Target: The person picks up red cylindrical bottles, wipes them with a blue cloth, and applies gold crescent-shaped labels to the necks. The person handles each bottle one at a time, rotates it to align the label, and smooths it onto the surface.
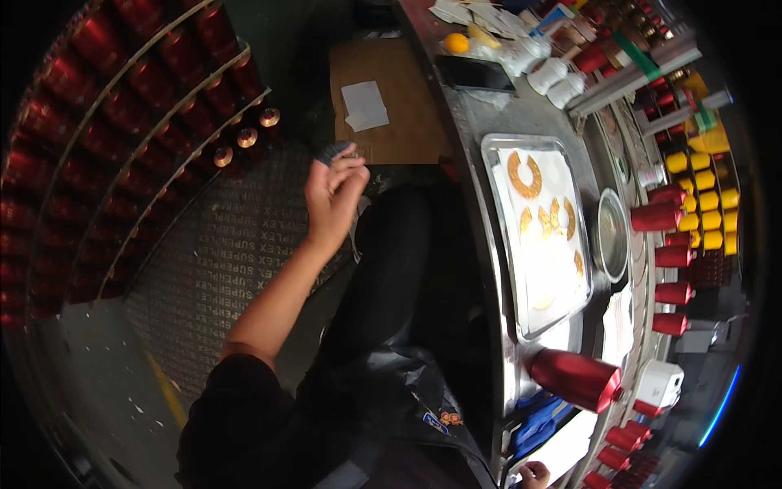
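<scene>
Over the cardboard box (395, 77), my left hand (332, 200) is stretched out, its fingers drawn together. A small, thin dark grey piece (332, 152) shows at its fingertips; its kind is too unclear to name. A white sheet of paper (365, 106) lies on the box just beyond. What looks like my right hand (533, 474) shows at the lower edge by the bench, mostly cut off, so its grip is hidden. A metal tray (491, 175) on the bench to the right holds white paper with gold ring-shaped and curved pieces (525, 175) on it.
Racks of red bottles (130, 114) stand at the left. On the bench are a metal bowl (611, 236), a red bottle lying on its side (574, 379), a dark phone (474, 75), a blue cloth (536, 428) and an orange fruit (456, 43). More red bottles line the right.
</scene>
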Motion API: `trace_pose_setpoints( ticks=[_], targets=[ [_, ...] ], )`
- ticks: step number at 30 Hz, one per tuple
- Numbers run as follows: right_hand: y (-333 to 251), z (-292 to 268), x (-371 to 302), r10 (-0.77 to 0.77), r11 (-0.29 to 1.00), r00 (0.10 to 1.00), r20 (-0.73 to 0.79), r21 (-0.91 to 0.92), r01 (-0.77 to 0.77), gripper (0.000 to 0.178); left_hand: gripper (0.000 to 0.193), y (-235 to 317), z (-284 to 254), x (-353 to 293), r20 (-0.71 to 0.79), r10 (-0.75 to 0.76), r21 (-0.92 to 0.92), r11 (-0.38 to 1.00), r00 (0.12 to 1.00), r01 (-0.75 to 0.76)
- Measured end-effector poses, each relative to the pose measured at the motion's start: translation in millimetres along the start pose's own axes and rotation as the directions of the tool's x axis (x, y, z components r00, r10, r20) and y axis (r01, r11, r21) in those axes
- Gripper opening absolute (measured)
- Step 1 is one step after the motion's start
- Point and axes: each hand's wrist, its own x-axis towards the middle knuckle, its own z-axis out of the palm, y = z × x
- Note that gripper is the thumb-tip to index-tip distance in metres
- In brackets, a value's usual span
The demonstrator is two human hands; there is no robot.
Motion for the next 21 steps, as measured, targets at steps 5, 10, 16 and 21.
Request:
trace_pose_setpoints(
  ticks=[5, 10, 16, 21],
  targets=[
    [-58, 2, 15, 0.045, 0.997, 0.999, 0.014, -0.061, -0.044, 0.020, 0.024, -145, -78, 67, -0.387, -0.103, 0.411, 0.870, 0.916, 0.271],
    [-132, 24, 54, 0.045, 0.993, 0.999, 0.031, -0.111, -0.041, 0.020, 0.032, -277, -118, 123, -0.446, -0.338, 0.550, 0.627, 0.829, 0.552],
    [-208, 44, 112, 0.048, 0.986, 0.997, 0.053, -0.160, -0.039, 0.019, 0.034, -396, -119, 162, -0.370, -0.350, 0.558, 0.657, 0.861, 0.507],
    [-244, 53, 143, 0.064, 0.979, 0.996, 0.060, -0.195, -0.052, 0.018, 0.038, -442, -112, 186, -0.332, -0.345, 0.641, 0.600, 0.878, 0.478]
  ],
)
